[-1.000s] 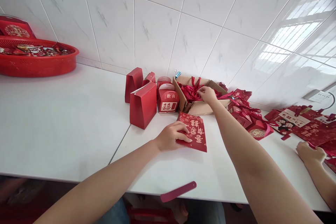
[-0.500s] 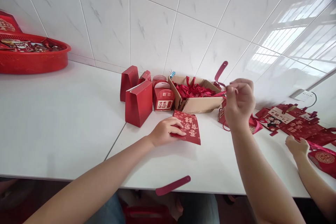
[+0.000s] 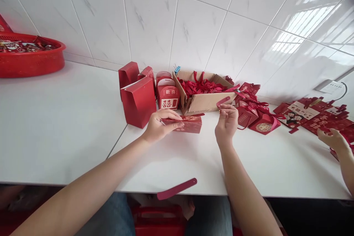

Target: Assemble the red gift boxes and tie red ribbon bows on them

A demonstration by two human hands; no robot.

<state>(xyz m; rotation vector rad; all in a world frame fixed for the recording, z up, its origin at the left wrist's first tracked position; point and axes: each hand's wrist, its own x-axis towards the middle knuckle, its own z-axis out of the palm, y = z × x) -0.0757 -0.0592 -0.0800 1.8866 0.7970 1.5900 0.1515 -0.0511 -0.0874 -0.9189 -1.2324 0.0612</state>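
Observation:
My left hand (image 3: 159, 127) is closed on the top edge of a red gift box (image 3: 190, 124), thumb on the near side and fingers over the top. The box stands on the white table just in front of an open cardboard box (image 3: 206, 104). To its right, my right hand (image 3: 227, 125) pinches a dark red strap (image 3: 222, 101) between thumb and fingertips; the strap's end points up. The strap is apart from the gift box. Another dark red strap (image 3: 177, 188) with a small hole lies across the table's front edge.
Red ribbons (image 3: 199, 84) fill the cardboard box. Tall red boxes (image 3: 139, 101) and a smaller printed box (image 3: 168, 97) stand left of it; ribboned boxes (image 3: 264, 120) sit right. A red basket (image 3: 30, 61) holds wrapped sweets. Another person's hand (image 3: 333, 138) touches red packages at far right.
The gift box has gone from lying with its printed face up to standing under my left hand. My right hand has come down and left with the strap, closer to the box.

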